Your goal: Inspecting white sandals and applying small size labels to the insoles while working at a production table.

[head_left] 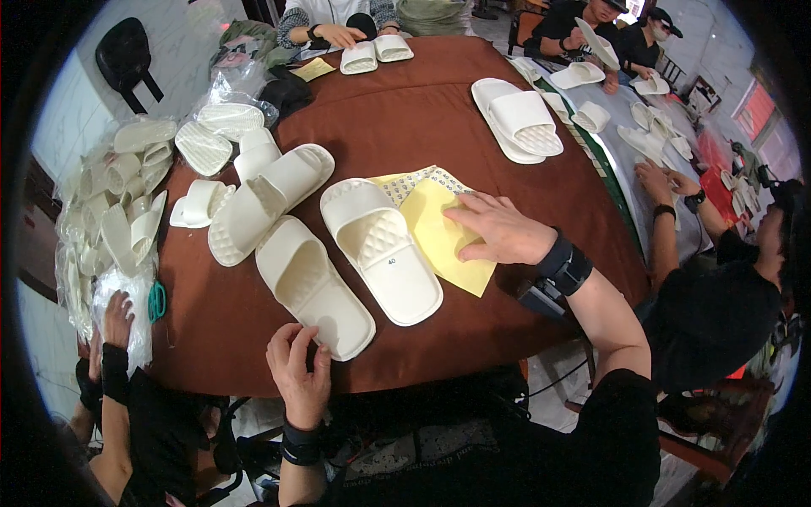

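Two cream slippers lie side by side before me with their heels toward me. My left hand (302, 372) has its fingers curled at the heel of the left slipper (308, 287), fingertips on its edge and thumb beside it. The right slipper (384, 253) bears a small dark printed mark on its insole. Beside it lies a yellow paper sheet (439, 232), partly over a sheet of small printed labels (427, 179). My right hand (504, 230) reaches over the yellow paper, thumb and forefinger apart, fingertips at its surface.
More slippers (270, 190) lie left on the brown-covered table (507, 338), near bagged slippers (127, 186) and teal-handled scissors (157, 302). A stacked pair (519, 122) sits at the far right. Other people work around this table and a neighbouring one.
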Tool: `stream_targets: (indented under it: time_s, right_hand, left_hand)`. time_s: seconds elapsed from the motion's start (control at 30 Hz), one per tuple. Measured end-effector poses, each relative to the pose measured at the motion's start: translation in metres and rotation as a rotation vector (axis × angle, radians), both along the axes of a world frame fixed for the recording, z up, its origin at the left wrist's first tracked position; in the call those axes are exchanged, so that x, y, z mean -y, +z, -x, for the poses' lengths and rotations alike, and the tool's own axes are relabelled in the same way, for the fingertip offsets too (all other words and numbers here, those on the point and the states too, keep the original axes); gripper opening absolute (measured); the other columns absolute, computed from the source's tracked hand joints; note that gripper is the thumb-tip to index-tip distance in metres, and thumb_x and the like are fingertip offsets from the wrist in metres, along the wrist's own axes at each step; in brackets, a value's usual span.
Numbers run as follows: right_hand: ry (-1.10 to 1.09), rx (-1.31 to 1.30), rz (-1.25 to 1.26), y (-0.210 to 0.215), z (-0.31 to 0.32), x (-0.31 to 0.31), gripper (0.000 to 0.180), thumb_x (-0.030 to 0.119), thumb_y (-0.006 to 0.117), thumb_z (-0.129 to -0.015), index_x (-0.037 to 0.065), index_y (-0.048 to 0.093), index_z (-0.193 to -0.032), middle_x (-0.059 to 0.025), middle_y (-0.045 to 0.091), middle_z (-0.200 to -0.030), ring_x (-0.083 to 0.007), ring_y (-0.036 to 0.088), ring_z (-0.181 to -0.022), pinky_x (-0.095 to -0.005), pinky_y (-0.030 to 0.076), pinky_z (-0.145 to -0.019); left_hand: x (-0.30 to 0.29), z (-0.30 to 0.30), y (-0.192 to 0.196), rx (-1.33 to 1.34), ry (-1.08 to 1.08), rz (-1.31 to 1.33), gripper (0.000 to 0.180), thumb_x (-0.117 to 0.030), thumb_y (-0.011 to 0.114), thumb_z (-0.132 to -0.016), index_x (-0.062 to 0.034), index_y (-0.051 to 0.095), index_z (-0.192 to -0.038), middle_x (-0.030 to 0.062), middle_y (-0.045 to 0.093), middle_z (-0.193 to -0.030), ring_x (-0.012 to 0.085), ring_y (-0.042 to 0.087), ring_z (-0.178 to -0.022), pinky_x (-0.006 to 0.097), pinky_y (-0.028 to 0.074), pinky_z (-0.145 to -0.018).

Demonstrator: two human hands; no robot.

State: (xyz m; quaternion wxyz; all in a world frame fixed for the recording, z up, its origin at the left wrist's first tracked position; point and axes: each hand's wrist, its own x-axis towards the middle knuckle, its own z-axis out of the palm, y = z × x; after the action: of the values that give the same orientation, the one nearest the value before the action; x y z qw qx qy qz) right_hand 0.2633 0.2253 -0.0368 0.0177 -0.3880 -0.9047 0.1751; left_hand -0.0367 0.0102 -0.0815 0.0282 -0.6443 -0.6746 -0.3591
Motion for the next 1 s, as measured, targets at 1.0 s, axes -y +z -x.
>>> stream_targets:
  time_s: [1.0]
  right_hand:
    - [0.059,0.019,-0.131,-0.005,0.033,0.034,0.066,0.044,0.064,-0.084,0.008,0.045,-0.136,-0.0282,0.040,-0.136,-0.0415,0.036,-0.129,-0.0493,0.033,-0.102]
  left_hand:
    - [0.000,-0.002,0.000,-0.002,-0.002,-0.033,0.028,-0.005,0.068,-0.075,-0.0053,0.063,-0.103,0.0123,0.057,-0.106,0.0308,0.053,-0.097,0.041,0.041,-0.085]
